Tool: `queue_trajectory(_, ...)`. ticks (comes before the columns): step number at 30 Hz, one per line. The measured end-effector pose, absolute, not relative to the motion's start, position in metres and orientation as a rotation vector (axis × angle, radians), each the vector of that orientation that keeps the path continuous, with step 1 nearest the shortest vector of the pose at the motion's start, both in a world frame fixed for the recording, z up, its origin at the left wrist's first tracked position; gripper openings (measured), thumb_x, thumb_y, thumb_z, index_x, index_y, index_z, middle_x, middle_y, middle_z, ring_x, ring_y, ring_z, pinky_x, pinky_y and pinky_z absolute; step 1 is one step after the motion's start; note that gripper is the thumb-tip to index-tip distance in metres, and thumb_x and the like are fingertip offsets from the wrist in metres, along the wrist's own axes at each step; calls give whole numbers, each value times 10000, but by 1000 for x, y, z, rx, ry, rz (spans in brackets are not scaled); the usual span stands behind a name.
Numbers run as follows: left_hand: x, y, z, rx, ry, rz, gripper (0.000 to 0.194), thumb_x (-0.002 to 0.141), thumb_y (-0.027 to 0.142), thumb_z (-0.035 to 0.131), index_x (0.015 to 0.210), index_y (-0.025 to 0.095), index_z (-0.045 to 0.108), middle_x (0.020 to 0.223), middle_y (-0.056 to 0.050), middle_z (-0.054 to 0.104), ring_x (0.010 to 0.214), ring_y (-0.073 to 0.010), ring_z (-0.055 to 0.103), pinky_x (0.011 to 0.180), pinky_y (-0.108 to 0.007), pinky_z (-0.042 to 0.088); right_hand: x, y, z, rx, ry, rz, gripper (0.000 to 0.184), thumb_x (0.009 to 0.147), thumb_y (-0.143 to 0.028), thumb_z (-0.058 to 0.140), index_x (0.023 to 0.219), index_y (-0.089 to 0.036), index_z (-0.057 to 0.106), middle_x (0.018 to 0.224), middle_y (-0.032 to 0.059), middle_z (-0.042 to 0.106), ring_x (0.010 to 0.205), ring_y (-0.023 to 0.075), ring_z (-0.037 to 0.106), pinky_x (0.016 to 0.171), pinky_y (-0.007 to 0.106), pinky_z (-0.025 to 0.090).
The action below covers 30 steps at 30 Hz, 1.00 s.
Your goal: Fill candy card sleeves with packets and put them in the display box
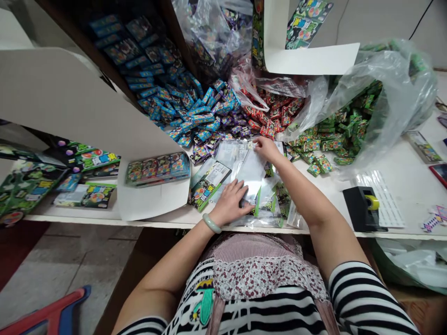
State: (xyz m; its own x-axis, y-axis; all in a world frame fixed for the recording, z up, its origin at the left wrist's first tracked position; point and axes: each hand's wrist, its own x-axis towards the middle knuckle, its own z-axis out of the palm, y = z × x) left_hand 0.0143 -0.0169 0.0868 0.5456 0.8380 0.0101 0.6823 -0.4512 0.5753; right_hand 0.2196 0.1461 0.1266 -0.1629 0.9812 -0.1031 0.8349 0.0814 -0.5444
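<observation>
In the head view, clear plastic bags (252, 173) and printed cards (211, 182) lie in a loose pile at the table's front edge. My left hand (232, 201), with a pale green bangle at the wrist, rests flat on the pile with its fingers spread. At the far end of the same pile, my right hand (266, 150) pinches the top edge of a clear bag near a small pale tab. Just beyond it, small purple packets (235, 122) and red packets (274, 118) are heaped. The fingertips of my right hand are partly hidden.
Blue packets (188, 109) spill from a dark box on the left. Green packets (352, 121) sit in a clear bag (401, 93) at right. A tape dispenser (361, 209) stands near the front edge. A white tray (153, 202) holds stacked packets (159, 168).
</observation>
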Motion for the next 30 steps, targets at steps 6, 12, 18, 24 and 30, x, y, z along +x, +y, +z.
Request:
queue_trajectory(6,-9,9,120,1716,1266,1167,493,920,539,573,1272,196,612,1352,-136,622,1302,-263,554,1149,-477,397,271,106,181,-1229,-1778,1215,143,788,-256,616,893,-168,658,788,-1,667,659,103,570,654,253,464)
queue_trajectory(12,11,24,126,1249,829,700,555,879,704,518,971,205,743,861,-98,753,864,-257,725,726,-391,599,256,64,207,-1019,-1651,1235,164,755,-325,655,847,-195,616,786,-10,619,718,111,553,706,267,480)
queue_trajectory(18,44,-6,119,1169,532,489,606,919,696,420,1081,182,698,714,-68,672,619,-197,674,567,-327,548,247,48,196,-961,-1535,972,289,801,-514,656,807,-228,612,895,46,645,890,177,619,856,348,521)
queue_trajectory(24,17,8,141,1205,953,929,307,741,424,794,906,204,657,652,27,569,539,-94,521,498,-211,436,279,30,185,-999,-1510,902,291,864,-531,612,921,-253,672,896,47,702,913,203,661,935,404,513)
queue_trajectory(30,8,11,146,1510,1081,985,227,812,374,720,932,191,659,738,10,619,649,-108,568,587,-223,467,261,16,185,-1308,-1940,685,202,937,-316,570,1045,-225,714,1105,95,720,1083,242,626,1033,442,433)
